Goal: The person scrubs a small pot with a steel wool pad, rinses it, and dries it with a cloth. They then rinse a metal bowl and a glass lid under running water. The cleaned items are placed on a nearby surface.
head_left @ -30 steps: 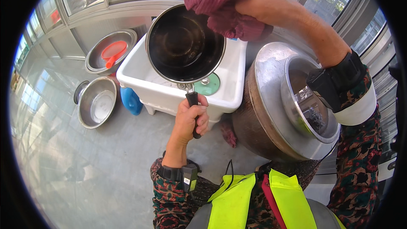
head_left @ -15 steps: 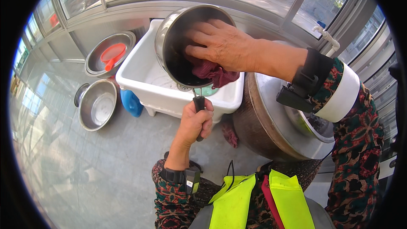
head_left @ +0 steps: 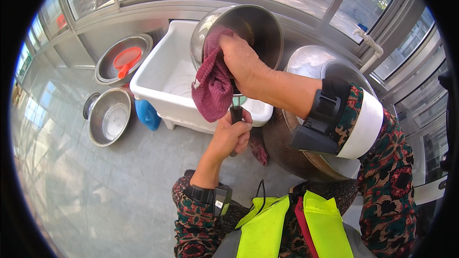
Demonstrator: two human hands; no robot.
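A deep steel saucepan (head_left: 260, 31) is tilted over the white sink (head_left: 143, 81), its open mouth facing me. My left hand (head_left: 231, 136) is closed round its black handle (head_left: 236, 114), below the rim. At the pan's near left rim, my right hand (head_left: 241, 62) grips a maroon ribbed cloth (head_left: 213, 86). The cloth hangs down outside the pan, in front of the sink. Part of the handle is covered by my left fingers, and my right hand hides some of the pan's inside.
Left of the sink are a steel basin with an orange-red strainer or scoop (head_left: 127, 62), another steel basin (head_left: 110, 118) and a blue object (head_left: 148, 114). A big brown vat (head_left: 282, 138) with metal vessels stands right, below a tap (head_left: 368, 43). Another maroon cloth (head_left: 258, 149) lies on the floor.
My right hand has drawn the cloth out from inside the pan to its near left rim. The pan and my left hand have shifted slightly right.
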